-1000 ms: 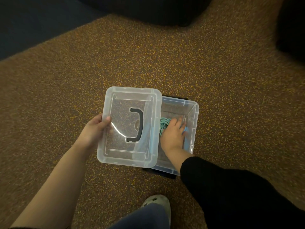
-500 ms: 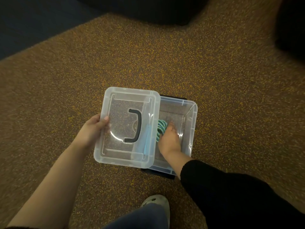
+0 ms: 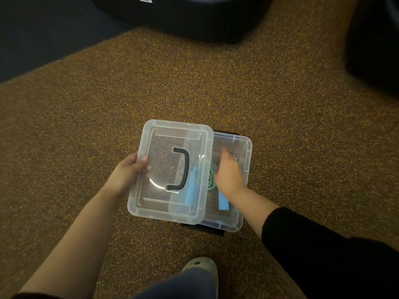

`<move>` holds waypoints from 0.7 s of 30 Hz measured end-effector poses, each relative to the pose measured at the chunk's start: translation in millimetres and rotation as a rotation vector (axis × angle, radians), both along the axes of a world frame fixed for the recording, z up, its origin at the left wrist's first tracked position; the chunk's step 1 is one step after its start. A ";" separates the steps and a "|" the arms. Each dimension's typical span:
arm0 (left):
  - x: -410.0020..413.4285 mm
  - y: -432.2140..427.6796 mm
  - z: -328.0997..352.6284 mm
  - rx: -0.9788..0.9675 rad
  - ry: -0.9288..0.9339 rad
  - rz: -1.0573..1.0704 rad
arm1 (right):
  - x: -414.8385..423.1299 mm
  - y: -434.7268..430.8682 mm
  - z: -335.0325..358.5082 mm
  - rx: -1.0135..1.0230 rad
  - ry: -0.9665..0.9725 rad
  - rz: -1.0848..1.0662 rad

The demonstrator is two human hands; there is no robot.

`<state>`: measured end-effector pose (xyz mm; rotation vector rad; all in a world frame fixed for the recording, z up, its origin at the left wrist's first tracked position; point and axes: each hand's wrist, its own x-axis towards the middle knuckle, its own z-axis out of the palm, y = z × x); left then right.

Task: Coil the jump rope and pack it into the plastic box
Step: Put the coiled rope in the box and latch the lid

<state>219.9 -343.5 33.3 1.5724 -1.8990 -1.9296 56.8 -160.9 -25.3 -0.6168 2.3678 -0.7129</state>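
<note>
The jump rope (image 3: pixel 212 175), teal cord with light blue handles, is seen lying coiled inside the clear plastic box (image 3: pixel 246 160) on the speckled carpet (image 3: pixel 216 83). It is partly covered by the right hand (image 3: pixel 228 175), lowered into the box; whether the fingers are closed on it cannot be told. The clear lid (image 3: pixel 164 169) with its black handle (image 3: pixel 182 169) is gripped at its edge by the left hand (image 3: pixel 127 171), overlapping the box's left side.
</note>
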 end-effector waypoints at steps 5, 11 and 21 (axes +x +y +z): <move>-9.6 10.9 -0.9 0.039 0.007 -0.016 | 6.7 18.3 46.7 -0.438 0.045 -0.146; -30.7 34.5 -4.4 0.072 0.047 -0.064 | 20.8 32.0 46.4 -0.419 -0.007 -0.105; -58.5 66.9 -14.4 -0.287 -0.136 -0.187 | 19.5 45.8 32.0 -0.394 0.072 -0.264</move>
